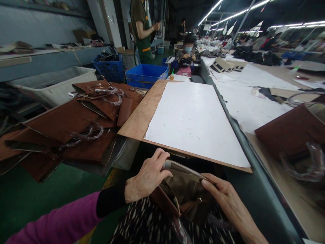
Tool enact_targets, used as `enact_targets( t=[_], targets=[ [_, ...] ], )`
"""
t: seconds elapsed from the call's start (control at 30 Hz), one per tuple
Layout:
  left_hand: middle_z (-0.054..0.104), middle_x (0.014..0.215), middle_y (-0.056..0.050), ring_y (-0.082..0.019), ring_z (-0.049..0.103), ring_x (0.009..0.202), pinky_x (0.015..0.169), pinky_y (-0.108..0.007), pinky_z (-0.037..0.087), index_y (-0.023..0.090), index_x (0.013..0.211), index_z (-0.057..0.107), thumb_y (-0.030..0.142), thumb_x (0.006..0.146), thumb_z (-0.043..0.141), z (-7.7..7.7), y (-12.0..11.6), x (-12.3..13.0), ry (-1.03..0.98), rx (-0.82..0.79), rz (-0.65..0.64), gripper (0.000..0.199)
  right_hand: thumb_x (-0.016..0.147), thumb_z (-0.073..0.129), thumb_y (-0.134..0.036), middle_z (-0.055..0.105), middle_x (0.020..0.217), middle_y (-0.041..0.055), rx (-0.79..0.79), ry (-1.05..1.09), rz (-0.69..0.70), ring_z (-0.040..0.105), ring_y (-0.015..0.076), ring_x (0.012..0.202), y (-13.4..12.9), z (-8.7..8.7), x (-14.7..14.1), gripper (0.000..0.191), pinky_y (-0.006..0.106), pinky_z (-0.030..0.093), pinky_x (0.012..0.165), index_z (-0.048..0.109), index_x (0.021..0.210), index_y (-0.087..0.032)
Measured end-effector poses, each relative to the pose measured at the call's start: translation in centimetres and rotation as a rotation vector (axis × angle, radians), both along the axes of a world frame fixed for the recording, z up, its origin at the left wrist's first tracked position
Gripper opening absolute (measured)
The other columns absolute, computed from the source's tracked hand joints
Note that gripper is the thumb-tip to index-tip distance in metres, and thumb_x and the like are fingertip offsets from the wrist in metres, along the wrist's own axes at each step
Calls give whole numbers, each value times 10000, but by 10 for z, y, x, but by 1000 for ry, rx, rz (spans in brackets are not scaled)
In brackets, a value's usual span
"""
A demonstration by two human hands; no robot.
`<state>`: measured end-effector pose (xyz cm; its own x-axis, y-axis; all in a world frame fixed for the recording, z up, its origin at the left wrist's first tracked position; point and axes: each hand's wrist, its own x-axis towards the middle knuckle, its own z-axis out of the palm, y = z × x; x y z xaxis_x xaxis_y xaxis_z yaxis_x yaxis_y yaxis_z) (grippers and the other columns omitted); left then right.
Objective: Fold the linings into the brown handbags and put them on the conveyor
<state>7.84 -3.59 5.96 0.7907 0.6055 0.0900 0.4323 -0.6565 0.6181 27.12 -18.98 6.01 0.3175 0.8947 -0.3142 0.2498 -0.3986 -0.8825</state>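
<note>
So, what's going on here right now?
A person is holding an open brown bag over their lap with both hands: the left hand at one end of the rim, the right hand farther along it. In front of them, a white sheet lies on a brown board. More brown bags are heaped to the left, and another brown bag sits on the right.
</note>
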Motion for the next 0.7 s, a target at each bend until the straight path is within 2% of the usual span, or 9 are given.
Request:
enact_targets(
  t=[0.1,0.23,0.3,0.4,0.57,0.7],
  targets=[
    [503,1103,-19,-160,538,858,749,-252,405,208,1072,492,253,752,629,2,6,4,25,8,-69,351,808,479,-485,661,927,28,-16,23,6,573,227,828,-2,2,-1,387,309,454,780,655,1015,-211],
    [580,820,13,-161,550,776,682,-242,382,184,830,561,245,769,617,6,20,8,120,1,-226,103,801,488,-491,667,921,33,5,49,0,580,232,820,-2,3,-3,400,317,467,766,653,1031,-208],
    [576,785,6,-160,550,756,666,-239,374,173,776,552,231,782,598,8,25,9,152,13,-262,74,797,495,-491,669,923,37,2,47,-12,586,240,834,-1,4,-3,402,315,471,763,658,1023,-202],
    [571,804,-10,-163,551,752,659,-240,375,172,802,551,218,807,557,10,27,10,211,68,-281,46,805,483,-492,669,939,40,-14,43,-18,588,242,851,-2,5,-5,411,307,476,758,651,1033,-195],
    [573,846,-31,-181,554,737,605,-261,361,172,884,544,207,844,484,11,23,9,360,251,-274,80,806,483,-490,672,924,26,-28,40,-20,592,232,841,-5,4,-7,408,284,479,739,648,1036,-196],
    [588,846,-26,-192,562,749,585,-262,344,180,908,550,278,826,537,12,25,11,381,286,-275,128,806,493,-477,669,931,30,-23,61,-21,587,230,830,-6,3,-6,403,301,473,752,644,1051,-196]
  ],
)
